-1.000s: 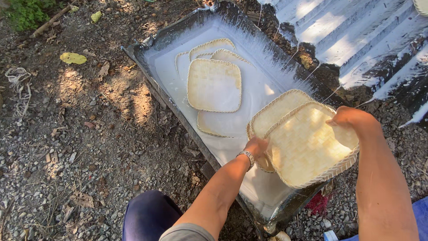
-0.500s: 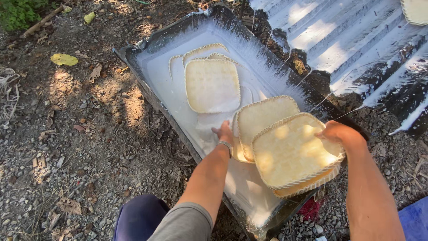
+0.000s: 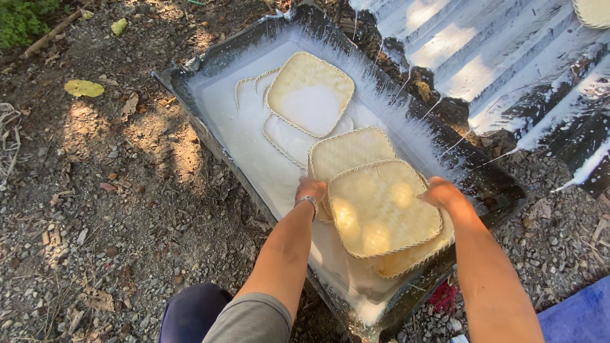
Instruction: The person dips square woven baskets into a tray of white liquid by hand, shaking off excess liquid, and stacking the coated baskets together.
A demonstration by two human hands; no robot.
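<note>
L hand (image 3: 311, 189): closed on left rim of top woven tray (image 3: 381, 206)
R hand (image 3: 443, 194): closed on its right rim
Tray: over near end of black trough (image 3: 184, 95) w/ white liquid
Handling: prob light, stiffish, wet + slippery; grip opp rims

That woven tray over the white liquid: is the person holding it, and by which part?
Yes. Both hands hold the square woven bamboo tray by opposite edges: the left hand on its left rim, the right hand on its right rim, above the black trough.
</note>
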